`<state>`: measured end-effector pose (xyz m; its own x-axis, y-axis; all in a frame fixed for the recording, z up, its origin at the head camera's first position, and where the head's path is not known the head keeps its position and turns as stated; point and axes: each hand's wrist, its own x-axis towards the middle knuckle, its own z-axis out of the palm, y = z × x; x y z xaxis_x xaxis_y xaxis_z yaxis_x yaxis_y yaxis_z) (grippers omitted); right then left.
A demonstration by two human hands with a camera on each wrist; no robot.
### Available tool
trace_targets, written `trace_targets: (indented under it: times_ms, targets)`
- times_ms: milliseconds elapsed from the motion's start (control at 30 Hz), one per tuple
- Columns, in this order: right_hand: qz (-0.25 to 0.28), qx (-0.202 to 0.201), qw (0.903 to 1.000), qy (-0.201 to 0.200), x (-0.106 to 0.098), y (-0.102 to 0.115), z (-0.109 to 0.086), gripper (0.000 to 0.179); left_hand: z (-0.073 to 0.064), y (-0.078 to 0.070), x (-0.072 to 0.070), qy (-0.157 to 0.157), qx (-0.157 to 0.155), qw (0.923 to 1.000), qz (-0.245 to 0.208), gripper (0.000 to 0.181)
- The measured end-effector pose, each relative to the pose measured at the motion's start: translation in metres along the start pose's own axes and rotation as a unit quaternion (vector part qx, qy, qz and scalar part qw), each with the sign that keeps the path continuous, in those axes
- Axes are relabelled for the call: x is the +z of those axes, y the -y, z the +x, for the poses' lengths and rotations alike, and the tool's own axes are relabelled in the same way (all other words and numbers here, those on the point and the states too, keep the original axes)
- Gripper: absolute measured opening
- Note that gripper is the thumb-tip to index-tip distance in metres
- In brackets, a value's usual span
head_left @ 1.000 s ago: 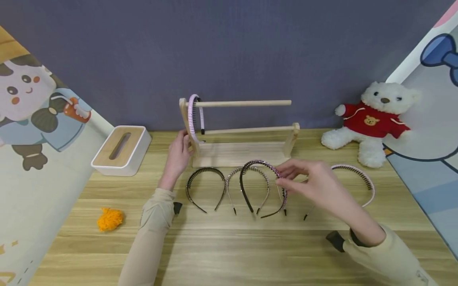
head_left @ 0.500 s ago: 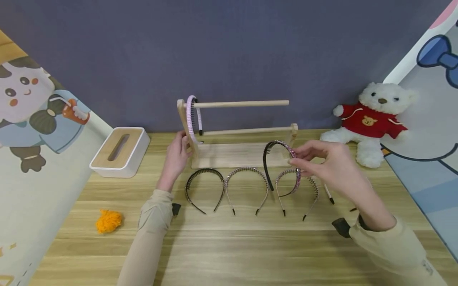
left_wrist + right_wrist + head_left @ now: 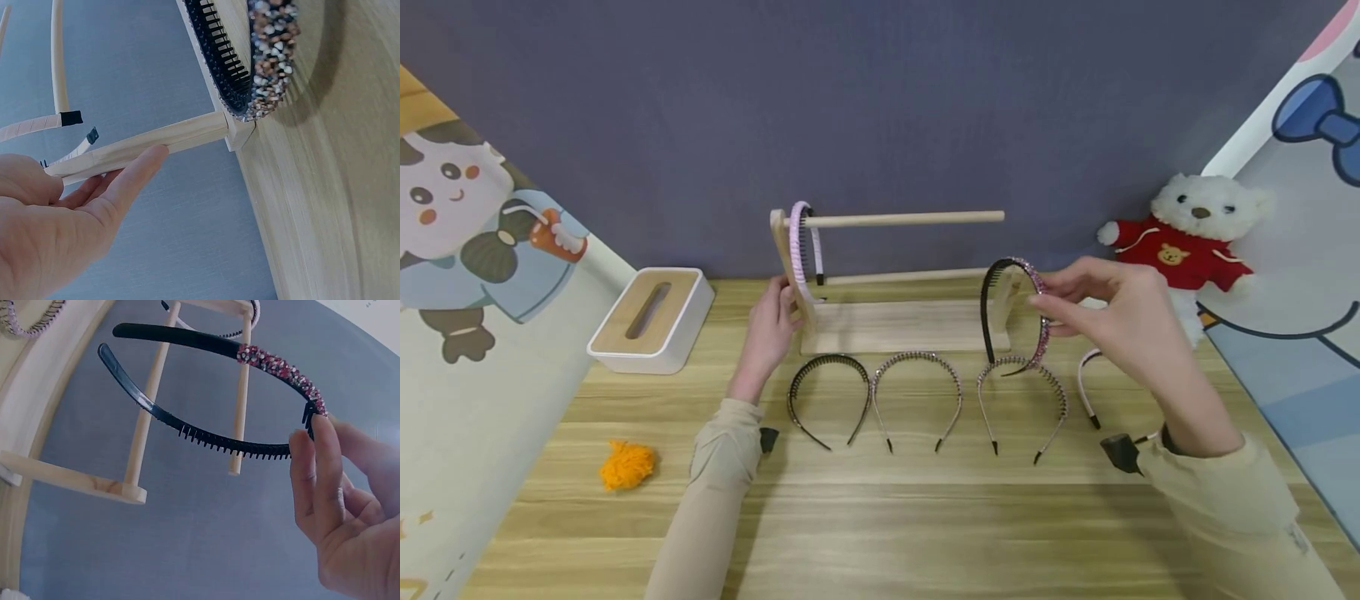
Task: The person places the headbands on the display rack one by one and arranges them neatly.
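Note:
My right hand (image 3: 1105, 308) pinches a black toothed headband (image 3: 275, 365), crusted with pink and red rhinestones along one side, between thumb and fingers. It is raised near the right end post of a wooden headband rack (image 3: 902, 325), its legs overlapping another headband in the head view. At the rack's left post my left hand (image 3: 771, 321) grips the wood, thumb (image 3: 140, 172) along one face and fingers behind. A pink wrapped headband (image 3: 799, 242) hangs on the upper rod (image 3: 917, 219), close to that post.
Before the rack lie a dark headband (image 3: 831, 358), two beaded headbands (image 3: 917, 355) (image 3: 1022, 362) and a pale one (image 3: 1082, 387), partly behind the right arm. A tissue box (image 3: 651, 321) and orange pompom (image 3: 627, 465) are at left; a teddy bear (image 3: 1172, 250) sits back right.
The right hand has carried the rhinestone headband up, away and to the right, from over the row on the table to the rack's right end. The left hand stays on its post.

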<state>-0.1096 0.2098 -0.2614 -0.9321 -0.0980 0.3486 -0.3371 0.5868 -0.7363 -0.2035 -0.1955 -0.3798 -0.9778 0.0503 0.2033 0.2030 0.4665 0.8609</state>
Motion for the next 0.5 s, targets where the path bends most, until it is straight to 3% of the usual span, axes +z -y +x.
trace_targets:
  times_ms: [500]
  targets:
    - [0.028, 0.016, 0.9981, -0.053, -0.011, -0.001, 0.025, 0.019, 0.001, 0.001, 0.0, 0.006, -0.004, 1.0, -0.007, 0.048]
